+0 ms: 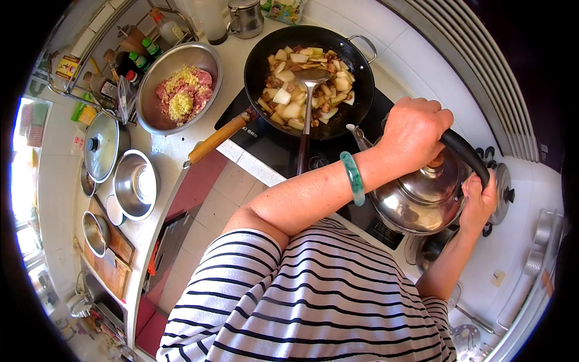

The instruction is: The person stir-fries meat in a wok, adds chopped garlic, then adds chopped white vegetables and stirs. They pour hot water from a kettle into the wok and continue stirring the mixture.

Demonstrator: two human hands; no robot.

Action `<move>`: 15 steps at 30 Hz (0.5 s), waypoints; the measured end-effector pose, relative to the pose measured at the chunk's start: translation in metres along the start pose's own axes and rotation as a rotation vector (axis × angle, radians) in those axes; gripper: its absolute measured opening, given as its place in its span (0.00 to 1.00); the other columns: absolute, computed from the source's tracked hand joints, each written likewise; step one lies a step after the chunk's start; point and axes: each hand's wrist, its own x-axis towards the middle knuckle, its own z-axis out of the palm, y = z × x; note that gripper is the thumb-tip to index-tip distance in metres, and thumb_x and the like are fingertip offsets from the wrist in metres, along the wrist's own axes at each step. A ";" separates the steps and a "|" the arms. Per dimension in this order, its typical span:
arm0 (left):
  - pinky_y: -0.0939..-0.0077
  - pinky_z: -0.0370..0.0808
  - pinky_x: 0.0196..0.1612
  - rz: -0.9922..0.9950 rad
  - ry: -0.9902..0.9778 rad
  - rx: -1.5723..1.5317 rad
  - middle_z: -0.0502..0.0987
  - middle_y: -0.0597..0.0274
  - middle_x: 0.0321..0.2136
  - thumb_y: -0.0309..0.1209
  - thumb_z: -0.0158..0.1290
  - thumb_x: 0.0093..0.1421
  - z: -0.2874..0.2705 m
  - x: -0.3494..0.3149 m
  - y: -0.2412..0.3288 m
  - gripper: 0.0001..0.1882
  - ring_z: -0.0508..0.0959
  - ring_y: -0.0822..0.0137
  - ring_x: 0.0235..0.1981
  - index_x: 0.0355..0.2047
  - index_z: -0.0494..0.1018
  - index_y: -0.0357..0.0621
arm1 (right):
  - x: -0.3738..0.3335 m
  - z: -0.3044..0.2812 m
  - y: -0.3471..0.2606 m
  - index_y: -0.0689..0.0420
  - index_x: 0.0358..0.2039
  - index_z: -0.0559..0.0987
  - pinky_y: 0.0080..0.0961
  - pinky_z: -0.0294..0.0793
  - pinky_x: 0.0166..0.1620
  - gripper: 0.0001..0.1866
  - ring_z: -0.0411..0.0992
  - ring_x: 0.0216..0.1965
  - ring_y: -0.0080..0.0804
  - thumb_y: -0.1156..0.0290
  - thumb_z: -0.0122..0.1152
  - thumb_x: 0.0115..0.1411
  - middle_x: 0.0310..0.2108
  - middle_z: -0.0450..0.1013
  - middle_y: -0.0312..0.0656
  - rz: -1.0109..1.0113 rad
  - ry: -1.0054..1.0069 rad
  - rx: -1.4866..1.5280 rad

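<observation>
A shiny steel kettle (416,202) with a black handle (467,154) hangs over the black stovetop (271,145), its spout pointing toward the wok. My left hand (415,134), a green bangle on its wrist, is closed over the top of the handle above the lid. My right hand (480,202) grips the handle's lower end on the kettle's right side. The black wok (309,81) holds pale vegetable chunks and bits of meat. A steel ladle (309,90) rests in it, and the wok's wooden handle (217,139) points left.
A steel bowl (180,90) of minced meat topped with chopped yellow bits sits left of the wok. Pot lids (102,145) and small steel bowls (136,184) lie on the white counter at left. Sauce bottles (136,60) stand in a rack behind. A steel mug (244,18) stands at the back.
</observation>
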 end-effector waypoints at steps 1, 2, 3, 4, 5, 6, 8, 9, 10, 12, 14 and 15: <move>0.62 0.67 0.27 -0.011 0.008 -0.002 0.69 0.62 0.18 0.27 0.63 0.31 -0.001 -0.001 -0.002 0.14 0.73 0.55 0.24 0.21 0.71 0.45 | 0.002 0.001 -0.002 0.60 0.33 0.70 0.15 0.60 0.29 0.17 0.59 0.25 0.16 0.59 0.63 0.61 0.23 0.63 0.29 0.026 -0.004 -0.027; 0.62 0.67 0.27 -0.023 0.016 -0.003 0.69 0.62 0.18 0.27 0.64 0.31 -0.003 -0.002 -0.004 0.14 0.73 0.55 0.24 0.21 0.71 0.46 | 0.004 0.002 -0.005 0.60 0.32 0.71 0.15 0.60 0.30 0.17 0.59 0.26 0.16 0.59 0.63 0.61 0.23 0.63 0.29 0.019 -0.011 -0.073; 0.63 0.66 0.27 -0.034 0.024 -0.005 0.69 0.62 0.18 0.27 0.64 0.32 -0.004 -0.003 -0.006 0.14 0.73 0.56 0.24 0.21 0.71 0.46 | 0.005 0.003 -0.008 0.60 0.32 0.71 0.15 0.60 0.30 0.17 0.59 0.26 0.16 0.59 0.63 0.61 0.23 0.63 0.29 0.013 -0.018 -0.119; 0.63 0.66 0.28 -0.040 0.034 0.001 0.69 0.62 0.19 0.27 0.64 0.32 -0.005 -0.004 -0.008 0.14 0.72 0.56 0.24 0.22 0.71 0.46 | 0.007 0.004 -0.011 0.59 0.32 0.71 0.15 0.60 0.31 0.17 0.59 0.27 0.16 0.59 0.63 0.61 0.24 0.63 0.28 0.006 -0.026 -0.165; 0.64 0.65 0.28 -0.044 0.044 0.006 0.69 0.63 0.19 0.27 0.63 0.32 -0.005 -0.003 -0.009 0.14 0.72 0.56 0.24 0.22 0.71 0.46 | 0.009 0.006 -0.014 0.59 0.31 0.71 0.16 0.60 0.31 0.16 0.59 0.27 0.16 0.59 0.63 0.61 0.24 0.63 0.28 0.000 -0.029 -0.186; 0.64 0.64 0.28 -0.047 0.054 0.011 0.69 0.63 0.19 0.27 0.63 0.32 -0.006 -0.003 -0.010 0.14 0.72 0.56 0.24 0.22 0.72 0.46 | 0.010 0.009 -0.017 0.59 0.31 0.71 0.16 0.60 0.32 0.16 0.59 0.27 0.16 0.59 0.63 0.60 0.24 0.64 0.28 -0.006 -0.032 -0.208; 0.64 0.64 0.29 -0.048 0.061 0.018 0.68 0.63 0.19 0.27 0.63 0.33 -0.008 -0.003 -0.012 0.14 0.72 0.56 0.24 0.23 0.72 0.47 | 0.012 0.014 -0.023 0.59 0.31 0.71 0.16 0.61 0.32 0.16 0.59 0.28 0.17 0.60 0.64 0.60 0.24 0.64 0.29 -0.006 -0.035 -0.243; 0.65 0.63 0.29 -0.048 0.065 0.023 0.68 0.63 0.19 0.26 0.63 0.34 -0.009 -0.003 -0.013 0.14 0.72 0.56 0.24 0.23 0.72 0.47 | 0.012 0.016 -0.026 0.59 0.31 0.71 0.17 0.61 0.32 0.16 0.60 0.28 0.18 0.60 0.64 0.60 0.24 0.64 0.29 0.000 -0.034 -0.256; 0.65 0.64 0.29 -0.056 0.066 0.021 0.68 0.63 0.19 0.26 0.63 0.34 -0.009 -0.003 -0.014 0.13 0.72 0.56 0.24 0.23 0.72 0.47 | 0.013 0.018 -0.028 0.59 0.32 0.71 0.17 0.62 0.32 0.16 0.60 0.28 0.18 0.60 0.64 0.60 0.24 0.64 0.29 0.006 -0.033 -0.270; 0.64 0.64 0.30 -0.071 0.066 0.016 0.68 0.64 0.20 0.26 0.62 0.35 -0.009 -0.003 -0.017 0.13 0.72 0.56 0.25 0.23 0.72 0.47 | 0.016 0.018 -0.032 0.59 0.32 0.71 0.17 0.62 0.33 0.16 0.61 0.28 0.19 0.61 0.64 0.60 0.24 0.65 0.30 0.012 -0.054 -0.329; 0.65 0.63 0.30 -0.081 0.089 0.019 0.68 0.64 0.20 0.26 0.62 0.36 -0.010 -0.002 -0.020 0.12 0.72 0.56 0.25 0.23 0.72 0.48 | 0.019 0.020 -0.037 0.59 0.33 0.71 0.18 0.63 0.33 0.16 0.61 0.28 0.19 0.60 0.64 0.60 0.24 0.65 0.31 0.015 -0.064 -0.374; 0.65 0.63 0.30 -0.086 0.099 0.020 0.68 0.64 0.19 0.25 0.61 0.37 -0.011 -0.002 -0.021 0.12 0.72 0.56 0.25 0.23 0.72 0.48 | 0.020 0.022 -0.039 0.59 0.33 0.71 0.18 0.63 0.33 0.16 0.61 0.28 0.20 0.60 0.64 0.59 0.24 0.65 0.31 0.014 -0.065 -0.390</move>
